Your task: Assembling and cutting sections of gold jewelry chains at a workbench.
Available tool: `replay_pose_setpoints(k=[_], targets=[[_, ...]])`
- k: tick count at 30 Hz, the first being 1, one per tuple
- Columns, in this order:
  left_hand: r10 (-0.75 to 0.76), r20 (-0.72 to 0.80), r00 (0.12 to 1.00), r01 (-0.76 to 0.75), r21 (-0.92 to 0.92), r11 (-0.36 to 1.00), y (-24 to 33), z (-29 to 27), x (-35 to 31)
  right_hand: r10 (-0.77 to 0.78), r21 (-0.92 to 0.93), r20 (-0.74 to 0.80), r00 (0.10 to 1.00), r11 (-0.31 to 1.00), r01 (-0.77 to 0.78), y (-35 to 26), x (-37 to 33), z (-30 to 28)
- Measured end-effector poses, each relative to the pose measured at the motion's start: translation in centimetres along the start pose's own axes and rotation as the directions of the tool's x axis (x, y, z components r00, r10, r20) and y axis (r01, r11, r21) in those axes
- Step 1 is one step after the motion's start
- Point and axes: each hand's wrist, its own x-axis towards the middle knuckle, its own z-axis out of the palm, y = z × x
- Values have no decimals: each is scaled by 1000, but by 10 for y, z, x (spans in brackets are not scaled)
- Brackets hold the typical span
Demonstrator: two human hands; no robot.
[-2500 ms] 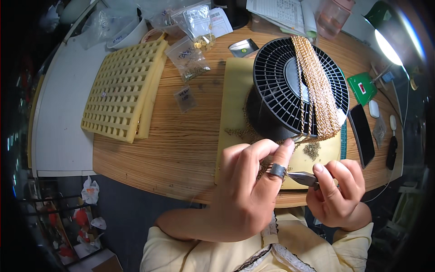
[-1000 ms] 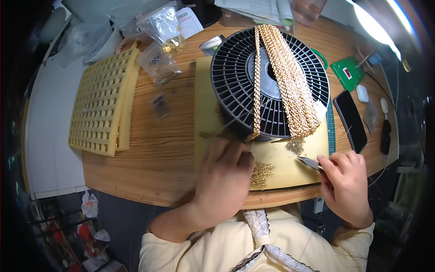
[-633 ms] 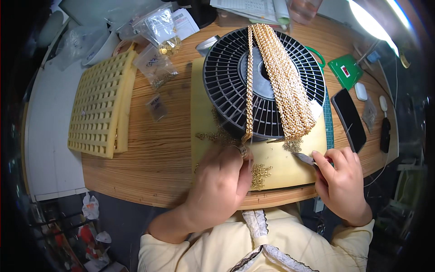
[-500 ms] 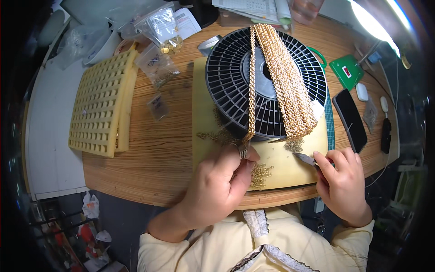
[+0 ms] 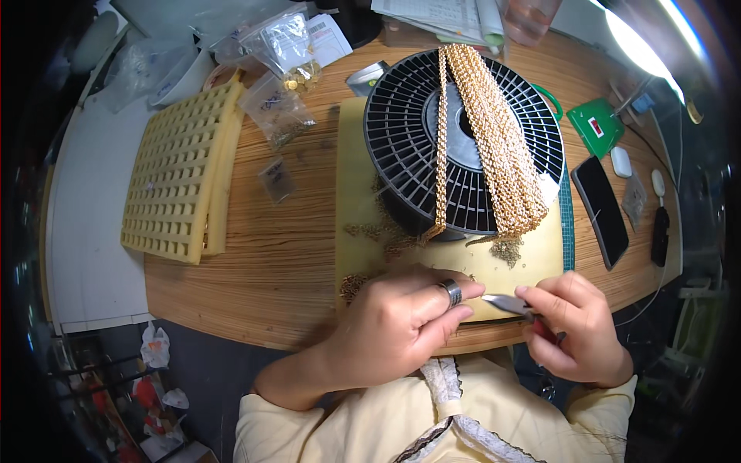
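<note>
My left hand (image 5: 409,324), a ring on one finger, has its thumb and fingertips closed together over the front of the pale yellow mat (image 5: 532,270). Whatever they pinch is too small to make out. My right hand (image 5: 575,324) grips small pliers (image 5: 505,302) with a red handle, their tips close to my left fingertips. Beyond the hands lies a black slotted spool (image 5: 401,147) with many strands of gold chain (image 5: 498,147) draped across it. A heap of tiny metal rings (image 5: 507,251) sits at the spool's near side. Gold chain pieces (image 5: 353,285) lie beside my left wrist.
Left on the wooden table (image 5: 262,285) stand yellow slotted foam blocks (image 5: 174,177). Small plastic bags (image 5: 276,108) lie behind them. To the right are a phone (image 5: 600,212), a green lamp base (image 5: 596,126), a white case (image 5: 620,162) and a cable. A lamp (image 5: 637,46) glows above.
My left hand has come away from the spool's near edge, toward me and rightward. The pliers have left the ring heap and moved nearer and left, up to my left fingertips.
</note>
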Motion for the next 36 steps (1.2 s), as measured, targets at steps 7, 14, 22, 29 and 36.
replay_pose_setpoints(k=[7, 14, 22, 29, 36], targets=[[88, -60, 994, -90, -38, 995, 3, -6, 2, -5, 238, -11, 1000, 971, 7, -4, 6, 11], [50, -84, 995, -60, -129, 990, 7, -9, 1, -177, -142, -240, 955, 979, 146, -6, 10, 20], [43, -18, 999, -45, -186, 981, 4, -11, 0, -209, -104, -211, 955, 976, 191, -1, 9, 20], [249, -86, 965, -223, 234, 946, 4, -3, 1, -164, 35, -170, 972, 984, 173, -1, 11, 21], [185, -91, 979, -148, 310, 939, 8, -2, -3, -373, -509, -277, 886, 839, 193, -6, 13, 27]])
